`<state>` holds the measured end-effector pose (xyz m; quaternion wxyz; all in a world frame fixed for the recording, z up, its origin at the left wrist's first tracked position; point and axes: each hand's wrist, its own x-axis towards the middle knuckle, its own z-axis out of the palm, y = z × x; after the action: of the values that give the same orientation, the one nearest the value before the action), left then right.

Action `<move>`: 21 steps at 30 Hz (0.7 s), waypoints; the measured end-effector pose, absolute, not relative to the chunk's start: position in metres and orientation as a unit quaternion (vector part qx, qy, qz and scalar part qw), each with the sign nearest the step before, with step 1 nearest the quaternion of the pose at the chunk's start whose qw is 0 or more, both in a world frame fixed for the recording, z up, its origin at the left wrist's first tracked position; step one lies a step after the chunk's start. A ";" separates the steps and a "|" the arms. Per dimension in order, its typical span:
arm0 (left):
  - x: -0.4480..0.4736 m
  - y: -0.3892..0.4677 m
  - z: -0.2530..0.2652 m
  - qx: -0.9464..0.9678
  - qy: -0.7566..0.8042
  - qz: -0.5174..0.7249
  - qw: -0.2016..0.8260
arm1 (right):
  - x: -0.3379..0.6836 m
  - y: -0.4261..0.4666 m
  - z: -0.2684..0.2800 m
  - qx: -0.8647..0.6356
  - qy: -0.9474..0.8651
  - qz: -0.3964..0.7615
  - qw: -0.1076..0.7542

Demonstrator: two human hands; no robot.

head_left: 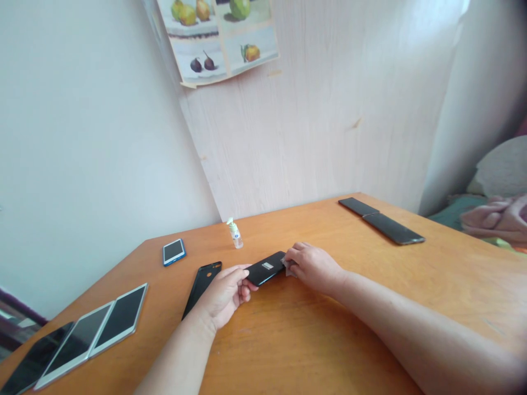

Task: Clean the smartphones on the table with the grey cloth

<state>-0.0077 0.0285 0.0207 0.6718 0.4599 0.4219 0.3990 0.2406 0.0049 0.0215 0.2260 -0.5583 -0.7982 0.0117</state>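
A black phone point(263, 272) with a small pale label on its upper face is tilted above the table. My left hand point(222, 296) grips its near-left end, thumb on top and fingers underneath. At the opposite end, the fingers of my right hand point(315, 267) are closed on a small whitish cloth or wipe point(290, 269), pressed against the phone's edge. Partly behind my left hand lies a black phone case point(202, 284) with round cutouts; its lower part is hidden by the hand and wrist.
A small pump bottle point(235, 236) stands upright behind the phone. To the left lie a blue-edged phone point(173, 252), white-framed devices point(119, 321) and a dark one point(37, 356) on the wooden table point(288, 351). Two dark devices point(393, 227) lie at the far right.
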 end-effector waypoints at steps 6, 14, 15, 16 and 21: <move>-0.012 0.030 0.025 0.407 0.420 0.386 0.713 | 0.239 0.000 0.029 -0.494 -0.836 0.009 0.237; -0.004 0.024 0.024 0.484 0.425 0.371 0.669 | 0.252 -0.002 0.039 -0.488 -0.817 0.028 0.307; -0.003 0.024 0.023 0.496 0.430 0.379 0.652 | 0.254 -0.001 0.040 -0.486 -0.816 0.037 0.312; -0.002 0.023 0.022 0.510 0.438 0.390 0.630 | 0.256 -0.001 0.040 -0.484 -0.815 0.044 0.315; 0.003 0.017 0.028 0.639 0.435 0.411 0.484 | 0.260 0.001 0.040 -0.471 -0.817 0.054 0.329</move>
<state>0.0027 0.0175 0.0276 0.4836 0.6387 0.4351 0.4108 0.2599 0.0009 0.0397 0.3288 -0.4713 -0.8166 0.0544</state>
